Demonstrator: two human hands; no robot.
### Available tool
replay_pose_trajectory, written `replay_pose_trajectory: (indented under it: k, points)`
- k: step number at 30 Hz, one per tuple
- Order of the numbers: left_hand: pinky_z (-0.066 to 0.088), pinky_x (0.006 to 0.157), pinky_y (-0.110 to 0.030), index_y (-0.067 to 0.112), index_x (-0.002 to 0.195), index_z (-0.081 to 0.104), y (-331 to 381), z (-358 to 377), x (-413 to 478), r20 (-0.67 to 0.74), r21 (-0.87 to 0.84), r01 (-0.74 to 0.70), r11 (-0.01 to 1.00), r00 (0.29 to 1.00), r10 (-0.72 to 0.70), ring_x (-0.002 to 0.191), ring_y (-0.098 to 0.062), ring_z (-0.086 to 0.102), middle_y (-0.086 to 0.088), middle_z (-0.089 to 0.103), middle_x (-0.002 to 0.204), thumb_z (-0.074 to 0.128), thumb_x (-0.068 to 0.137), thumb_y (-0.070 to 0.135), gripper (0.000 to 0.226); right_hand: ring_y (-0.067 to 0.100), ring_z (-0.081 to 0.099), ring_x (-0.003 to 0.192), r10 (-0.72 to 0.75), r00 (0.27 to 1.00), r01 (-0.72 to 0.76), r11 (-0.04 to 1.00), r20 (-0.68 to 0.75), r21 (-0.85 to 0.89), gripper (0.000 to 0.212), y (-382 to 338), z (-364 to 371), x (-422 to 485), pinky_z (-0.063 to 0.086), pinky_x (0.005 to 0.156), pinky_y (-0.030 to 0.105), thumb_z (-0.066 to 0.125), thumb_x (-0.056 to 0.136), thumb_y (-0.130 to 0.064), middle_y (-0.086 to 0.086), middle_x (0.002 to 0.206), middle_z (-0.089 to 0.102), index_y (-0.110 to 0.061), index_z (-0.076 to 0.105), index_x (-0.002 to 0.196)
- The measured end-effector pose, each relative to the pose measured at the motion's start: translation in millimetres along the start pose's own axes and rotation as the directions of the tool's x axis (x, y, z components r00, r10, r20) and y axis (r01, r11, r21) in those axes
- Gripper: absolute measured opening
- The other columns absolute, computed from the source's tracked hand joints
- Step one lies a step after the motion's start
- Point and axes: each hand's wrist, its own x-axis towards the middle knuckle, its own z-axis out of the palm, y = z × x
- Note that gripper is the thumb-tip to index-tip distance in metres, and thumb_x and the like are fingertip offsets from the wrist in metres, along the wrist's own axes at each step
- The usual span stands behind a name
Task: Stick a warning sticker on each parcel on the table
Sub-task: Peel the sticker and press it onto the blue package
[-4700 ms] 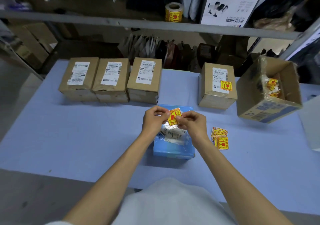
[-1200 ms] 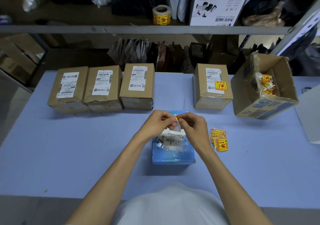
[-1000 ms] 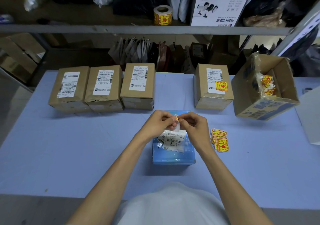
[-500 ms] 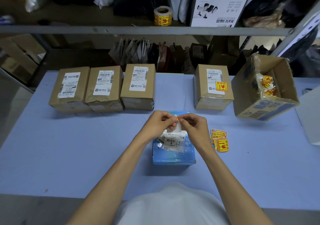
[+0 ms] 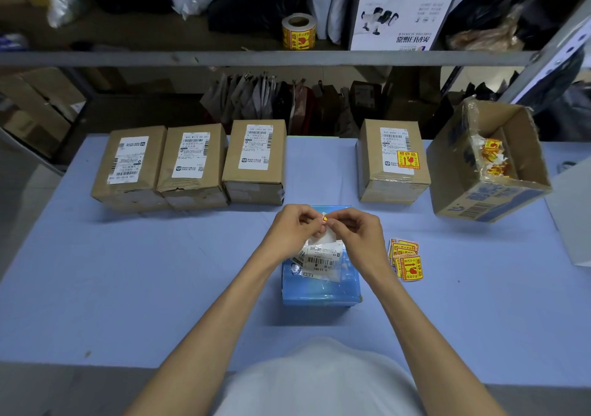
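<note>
My left hand (image 5: 294,228) and my right hand (image 5: 355,233) meet above a blue parcel (image 5: 321,291) with a white label, at the table's middle. Both pinch one warning sticker (image 5: 327,231); its white backing faces me and only a yellow-red corner shows between the fingertips. A small pile of yellow warning stickers (image 5: 406,260) lies right of the blue parcel. Three brown parcels (image 5: 193,163) stand in a row at the back left, with shipping labels only. A fourth brown parcel (image 5: 395,160) at the back right carries a yellow sticker on its label.
An open cardboard box (image 5: 489,172) holding peeled sticker scraps stands tilted at the far right. A roll of warning stickers (image 5: 298,31) and a white scanner box (image 5: 401,16) sit on the shelf behind the table. Bags hang below the shelf.
Earlier the sticker's yellow printed face was turned toward me; now its white backing shows, held between both hands. The hands stay over the blue parcel with only small finger movements.
</note>
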Motion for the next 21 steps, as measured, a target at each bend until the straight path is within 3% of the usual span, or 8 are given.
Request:
replay_pose_trajectory:
  k: [8, 11, 15, 21]
  points:
    - [0.051, 0.067, -0.02, 0.016, 0.077, 0.067, 3.5, 3.3, -2.5, -0.051, 0.014, -0.048, 0.999, 0.998, 0.049, 0.064, -0.009, 0.064, -0.004, 0.07, 0.073, 0.061, 0.091, 0.014, 0.016, 0.019, 0.07, 0.079, -0.009, 1.0, 0.009, 0.999, -0.004, -0.032, 0.016, -0.5, -1.4, 0.1, 0.057, 0.076, 0.041, 0.058, 0.091, -0.008, 0.002, 0.081, 0.074, -0.008, 0.074, 0.089]
    - [0.049, 0.064, -0.016, 0.015, 0.076, 0.065, 3.8, 4.5, -3.1, -0.063, 0.07, -0.086, 0.994, 0.994, 0.09, 0.063, -0.005, 0.063, -0.001, 0.069, 0.07, 0.061, 0.091, 0.016, 0.016, 0.015, 0.07, 0.078, -0.029, 1.0, 0.029, 0.998, 0.004, -0.06, 0.015, -3.5, -2.2, -1.3, 0.057, 0.076, 0.036, 0.059, 0.091, -0.008, 0.0, 0.081, 0.074, -0.01, 0.074, 0.089]
    - [0.051, 0.067, -0.024, 0.01, 0.078, 0.065, 3.4, 4.6, -2.0, -0.052, 0.107, -0.119, 0.987, 0.991, 0.125, 0.063, -0.006, 0.061, 0.001, 0.068, 0.068, 0.061, 0.091, 0.019, 0.016, 0.008, 0.07, 0.075, -0.041, 0.999, 0.04, 0.995, -0.001, -0.087, 0.009, -7.0, -2.7, -1.5, 0.055, 0.072, 0.023, 0.065, 0.088, -0.013, -0.003, 0.079, 0.074, -0.012, 0.074, 0.085]
    - [0.05, 0.072, -0.023, 0.008, 0.079, 0.065, 3.6, 6.5, -1.9, -0.019, 0.099, -0.146, 0.984, 0.989, 0.149, 0.068, -0.01, 0.063, -0.008, 0.071, 0.075, 0.061, 0.09, 0.016, 0.015, 0.023, 0.07, 0.073, 0.007, 0.998, -0.009, 0.999, -0.068, -0.035, 0.015, -1.4, -3.1, 0.2, 0.058, 0.071, 0.045, 0.059, 0.087, -0.009, 0.004, 0.074, 0.072, -0.009, 0.072, 0.079]
